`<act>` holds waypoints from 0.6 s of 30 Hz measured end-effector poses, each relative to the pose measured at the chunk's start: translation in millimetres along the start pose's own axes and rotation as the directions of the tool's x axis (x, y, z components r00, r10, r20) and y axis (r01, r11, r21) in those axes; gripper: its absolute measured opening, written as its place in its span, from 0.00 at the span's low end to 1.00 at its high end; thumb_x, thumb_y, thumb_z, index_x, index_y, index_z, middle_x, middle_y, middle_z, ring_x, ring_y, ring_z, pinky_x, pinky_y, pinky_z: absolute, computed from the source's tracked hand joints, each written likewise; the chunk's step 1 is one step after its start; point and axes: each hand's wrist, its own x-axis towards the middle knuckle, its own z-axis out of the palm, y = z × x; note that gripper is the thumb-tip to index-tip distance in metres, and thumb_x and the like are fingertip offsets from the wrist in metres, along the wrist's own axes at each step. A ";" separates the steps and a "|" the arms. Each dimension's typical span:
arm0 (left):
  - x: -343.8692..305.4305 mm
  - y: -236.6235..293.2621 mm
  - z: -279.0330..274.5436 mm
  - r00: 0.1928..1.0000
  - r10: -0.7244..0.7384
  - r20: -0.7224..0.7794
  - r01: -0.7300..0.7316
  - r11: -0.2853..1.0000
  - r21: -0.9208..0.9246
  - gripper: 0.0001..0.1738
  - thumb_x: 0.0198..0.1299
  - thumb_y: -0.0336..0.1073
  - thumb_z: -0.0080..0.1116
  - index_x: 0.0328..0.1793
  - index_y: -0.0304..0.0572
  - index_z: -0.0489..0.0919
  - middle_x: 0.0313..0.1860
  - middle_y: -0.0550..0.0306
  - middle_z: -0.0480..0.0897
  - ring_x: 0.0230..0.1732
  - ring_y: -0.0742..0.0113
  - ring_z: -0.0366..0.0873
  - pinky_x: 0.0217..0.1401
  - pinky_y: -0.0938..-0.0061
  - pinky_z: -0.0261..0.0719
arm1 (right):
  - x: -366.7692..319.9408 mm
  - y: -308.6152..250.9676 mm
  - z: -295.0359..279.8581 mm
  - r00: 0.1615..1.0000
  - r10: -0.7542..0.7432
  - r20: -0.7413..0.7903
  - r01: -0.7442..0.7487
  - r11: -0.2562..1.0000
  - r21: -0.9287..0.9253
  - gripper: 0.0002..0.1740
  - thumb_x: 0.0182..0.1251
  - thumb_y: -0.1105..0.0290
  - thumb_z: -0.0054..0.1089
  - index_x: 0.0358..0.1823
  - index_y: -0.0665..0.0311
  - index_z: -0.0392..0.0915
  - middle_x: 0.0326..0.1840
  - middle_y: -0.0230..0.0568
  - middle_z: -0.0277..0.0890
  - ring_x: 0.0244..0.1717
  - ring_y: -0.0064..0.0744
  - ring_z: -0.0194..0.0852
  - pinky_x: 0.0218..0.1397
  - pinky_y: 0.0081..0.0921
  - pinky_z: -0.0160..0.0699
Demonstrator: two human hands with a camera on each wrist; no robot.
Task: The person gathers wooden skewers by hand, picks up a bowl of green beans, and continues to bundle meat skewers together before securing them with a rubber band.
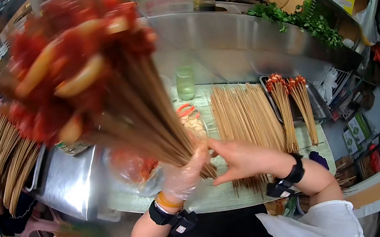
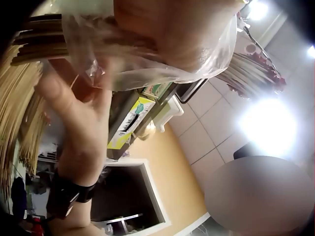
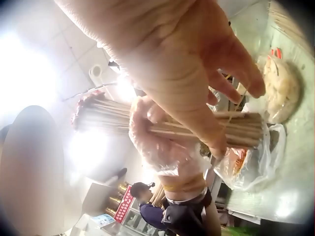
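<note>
A large bundle of skewers (image 1: 148,110), topped with red pieces and pale slices, rises toward the upper left in the head view. My left hand (image 1: 182,177), in a clear plastic glove, grips it near the bare stick ends. Beside those ends, my bare right hand (image 1: 244,158) has its thumb and fingers spread apart. In the right wrist view, a thin yellowish band (image 3: 239,105) stretches by the fingers of my right hand (image 3: 182,64), across the stick ends (image 3: 243,130). Plastic hides part of the left grip in the left wrist view.
Loose sticks (image 1: 246,124) cover the table's middle. Two smaller topped bundles (image 1: 283,113) lie on a dark tray (image 1: 318,104) at right. A green cup (image 1: 185,83), pale pieces (image 1: 194,125) with red-handled scissors, and a plastic bag of red food (image 1: 131,171) are nearby.
</note>
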 end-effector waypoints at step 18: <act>-5.0 4.8 2.2 0.972 -0.235 0.033 0.221 0.847 -0.483 0.07 0.63 0.33 0.55 0.39 0.45 0.68 0.25 0.65 0.67 0.24 0.74 0.65 0.31 0.75 0.67 | 22.7 13.7 9.1 0.684 -0.383 -0.620 0.149 0.906 -0.395 0.25 0.57 0.82 0.55 0.59 0.63 0.73 0.61 0.43 0.74 0.54 0.38 0.77 0.55 0.37 0.74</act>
